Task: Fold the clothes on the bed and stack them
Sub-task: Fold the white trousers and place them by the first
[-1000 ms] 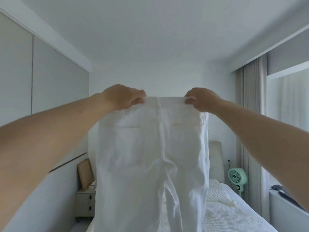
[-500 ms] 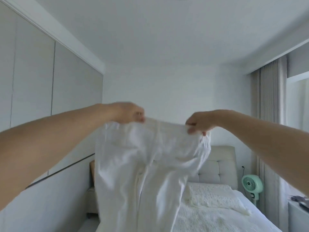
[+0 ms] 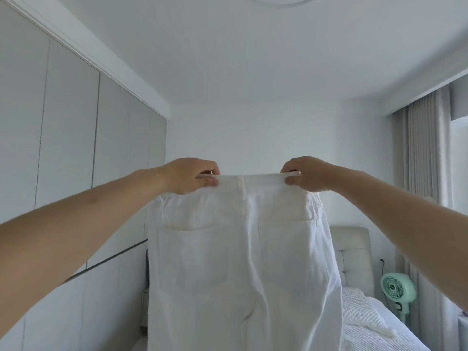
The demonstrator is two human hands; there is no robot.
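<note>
A pair of white trousers hangs in the air in front of me, waistband up and stretched flat, back pockets facing me. My left hand pinches the left end of the waistband. My right hand pinches the right end. Both arms are stretched out at chest height. The legs drop past the bottom of the frame and hide most of the bed behind them.
A white textured blanket covers the bed at lower right, with a padded headboard behind. A mint-green fan stands by the grey curtain on the right. Wardrobe doors line the left wall.
The waistband sagged and the trousers bunched half a second ago; now both hands have pulled it taut and level again, and the trousers hang flat. My view has tilted up.
</note>
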